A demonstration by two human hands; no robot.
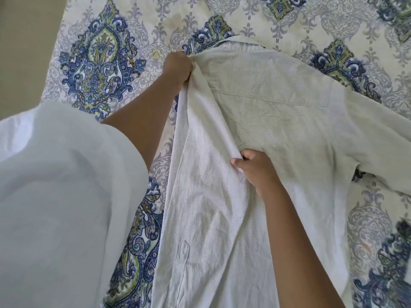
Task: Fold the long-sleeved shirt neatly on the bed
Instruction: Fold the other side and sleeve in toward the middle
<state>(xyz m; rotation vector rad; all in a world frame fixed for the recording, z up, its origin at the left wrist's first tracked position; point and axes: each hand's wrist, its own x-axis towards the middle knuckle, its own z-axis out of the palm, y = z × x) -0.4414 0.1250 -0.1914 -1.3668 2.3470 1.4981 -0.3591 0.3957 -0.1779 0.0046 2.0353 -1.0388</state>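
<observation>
The pale long-sleeved shirt (266, 90) lies back-up on the patterned bedspread (100, 63), its left side apparently being drawn inward for a first lengthwise fold. The left hand (178, 67) grips the shoulder edge by the collar, and the right hand (255, 170) pinches the fold at mid-body. The right sleeve (378, 134) lies spread out, so most folds remain.

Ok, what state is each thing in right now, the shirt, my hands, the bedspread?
long-sleeved shirt: spread out, left edge lifted, fold unfinished
left hand: grips the shirt's edge near the collar
right hand: pinches a ridge of shirt fabric mid-body
bedspread: lying flat under the shirt
</observation>
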